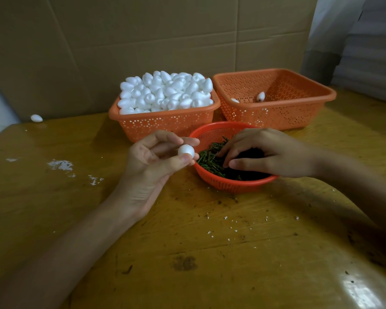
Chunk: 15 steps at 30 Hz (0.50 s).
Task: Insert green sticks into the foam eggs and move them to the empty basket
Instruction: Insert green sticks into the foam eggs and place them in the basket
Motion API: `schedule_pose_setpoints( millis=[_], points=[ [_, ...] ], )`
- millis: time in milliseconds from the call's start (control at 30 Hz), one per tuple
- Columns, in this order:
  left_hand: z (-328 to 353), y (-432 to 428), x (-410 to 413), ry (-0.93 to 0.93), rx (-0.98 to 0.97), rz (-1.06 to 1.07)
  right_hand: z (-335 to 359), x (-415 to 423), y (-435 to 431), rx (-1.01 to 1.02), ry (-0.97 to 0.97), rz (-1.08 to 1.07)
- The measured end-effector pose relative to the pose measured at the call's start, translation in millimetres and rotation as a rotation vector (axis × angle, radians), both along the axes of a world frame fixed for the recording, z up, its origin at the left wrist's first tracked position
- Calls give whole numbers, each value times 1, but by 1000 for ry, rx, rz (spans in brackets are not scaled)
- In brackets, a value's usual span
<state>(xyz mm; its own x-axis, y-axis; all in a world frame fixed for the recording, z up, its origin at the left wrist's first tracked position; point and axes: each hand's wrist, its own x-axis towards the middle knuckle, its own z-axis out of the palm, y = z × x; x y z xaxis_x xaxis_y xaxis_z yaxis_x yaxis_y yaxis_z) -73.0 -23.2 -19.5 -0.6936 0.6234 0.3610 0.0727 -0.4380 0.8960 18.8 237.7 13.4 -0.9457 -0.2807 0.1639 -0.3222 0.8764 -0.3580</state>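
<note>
At the far left a stray egg (36,118) lies on the wooden table (210,253) against the cardboard (120,41). Nearer us, white crumbs (61,165) fleck the scuffed, glossy top.

Next comes the full basket (161,128), orange perforated plastic, heaped with matt white foam eggs (165,92), each pointed at one end.

In front of it our left hand (152,166), palm turned up, pinches one foam egg (186,151) between thumb and fingertips. It shows as a plain round face, so we judge its long axis points roughly toward us.

Just right of that egg sits the round basket (232,186), a red mesh bowl holding a dark tangle of thin green sticks (210,161). Our right hand (272,152) is over it, fingers curled down among them; we cannot tell whether it has pinched one yet.

The coming move turns on this: the sticks lie immediately right of the held egg and the right hand is the nearer, so a stick need only travel a short way left.

Far right stands the receiving basket (299,117), the same orange plastic, with a finished egg (260,96) and a second one inside.
</note>
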Motion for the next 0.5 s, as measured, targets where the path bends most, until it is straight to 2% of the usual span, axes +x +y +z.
schedule_pose_setpoints(
  millis=[500],
  points=[
    [0, 2, 3, 19, -29, 19, 1, 1, -1, -6, 2, -8]
  ],
)
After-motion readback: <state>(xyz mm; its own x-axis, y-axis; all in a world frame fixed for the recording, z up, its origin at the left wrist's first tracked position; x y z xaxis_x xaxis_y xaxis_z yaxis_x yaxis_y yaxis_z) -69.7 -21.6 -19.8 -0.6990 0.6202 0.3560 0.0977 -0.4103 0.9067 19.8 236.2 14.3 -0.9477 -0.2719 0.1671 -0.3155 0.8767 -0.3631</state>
